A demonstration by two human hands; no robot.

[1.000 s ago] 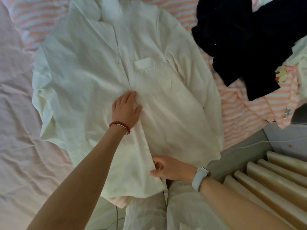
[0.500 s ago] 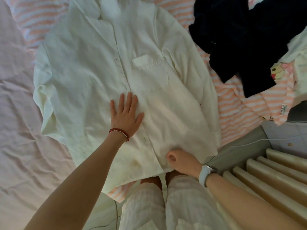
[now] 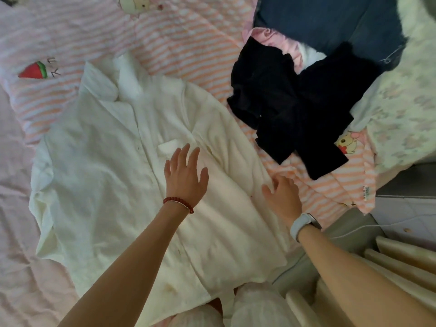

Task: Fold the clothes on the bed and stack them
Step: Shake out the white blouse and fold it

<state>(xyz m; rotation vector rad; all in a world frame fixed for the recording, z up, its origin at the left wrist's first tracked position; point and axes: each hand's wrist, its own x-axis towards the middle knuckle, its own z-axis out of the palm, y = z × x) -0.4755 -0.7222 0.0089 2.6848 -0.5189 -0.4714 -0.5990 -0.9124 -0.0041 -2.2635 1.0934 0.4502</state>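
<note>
Bed: I see a pink sheet [image 3: 16, 232] on the left, with a pink-and-white striped quilt [image 3: 179, 43] spread across the top and right; soft, creased cloth.
White shirt: I see the white shirt [image 3: 113, 185] lying flat, front up, in the middle of the bed, collar pointing away, placket running down the centre, a small chest pocket just beyond my left fingertips. Thin, wrinkled fabric with a few faint yellowish marks near the hem.
Dark pile: a black garment [image 3: 290, 109] lies crumpled to the right of the shirt, close but apart from it; behind it I see blue denim [image 3: 330, 20] and a scrap of pink cloth [image 3: 278, 41].
Left hand: my left hand [image 3: 186, 175], fingers straight and spread, gripping nothing, over the shirt's middle; red bead bracelet at the wrist.
Right hand: my right hand [image 3: 283, 197], fingers loose, holding nothing, at the shirt's right edge; pale watch on the wrist.
</note>
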